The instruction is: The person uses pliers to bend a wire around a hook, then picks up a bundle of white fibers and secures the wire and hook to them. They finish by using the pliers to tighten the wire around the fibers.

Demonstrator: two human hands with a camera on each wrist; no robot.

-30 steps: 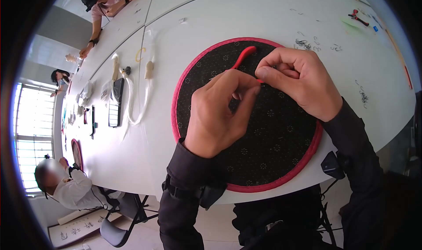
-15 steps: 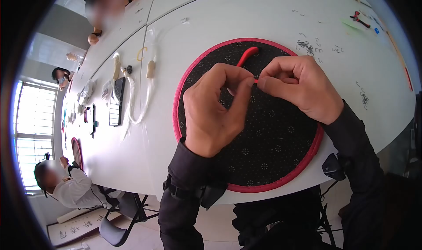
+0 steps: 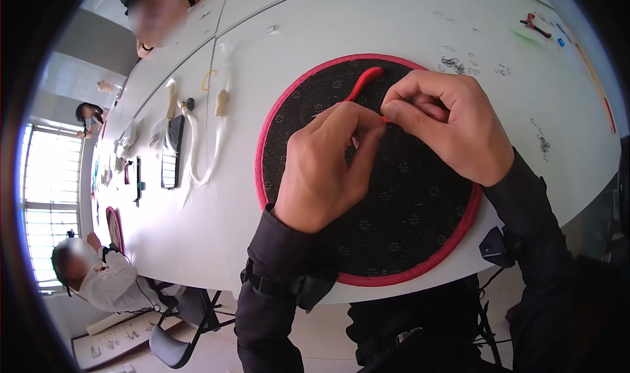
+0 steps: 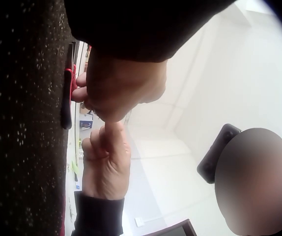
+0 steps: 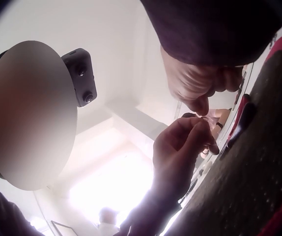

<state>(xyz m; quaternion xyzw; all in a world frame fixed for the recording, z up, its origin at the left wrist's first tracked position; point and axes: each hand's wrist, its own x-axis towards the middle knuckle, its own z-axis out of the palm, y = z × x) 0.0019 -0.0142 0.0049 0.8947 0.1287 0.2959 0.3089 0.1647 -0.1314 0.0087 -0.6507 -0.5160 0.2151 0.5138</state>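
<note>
Over the round dark mat (image 3: 394, 242) with its red rim, my two hands meet fingertip to fingertip. My left hand (image 3: 328, 163) has its thumb and forefinger pinched together. Opposite it, my right hand (image 3: 453, 127) pinches with thumb against the curled forefinger. Whatever they pinch is tiny and mostly hidden; I cannot tell its kind. A small bit of red shows at the fingertips in the head view. Pliers (image 3: 367, 81) with red-and-black handles lie on the mat just beyond the left hand, partly covered by it; the right wrist view shows the pliers (image 5: 239, 123) beside the fingers.
Small dark wire hooks (image 3: 453, 64) lie scattered beyond the right hand, with another cluster (image 3: 543, 143) farther right. Other pliers (image 3: 536, 26) lie at the far right. To the left are a phone (image 3: 172, 153) and pale strand bundles (image 3: 197, 169). Other people sit around the white table.
My left hand shifted slightly left and away, then came back right toward the right hand. The red bit at the fingertips showed more half a second ago. Both hands keep pinching.
</note>
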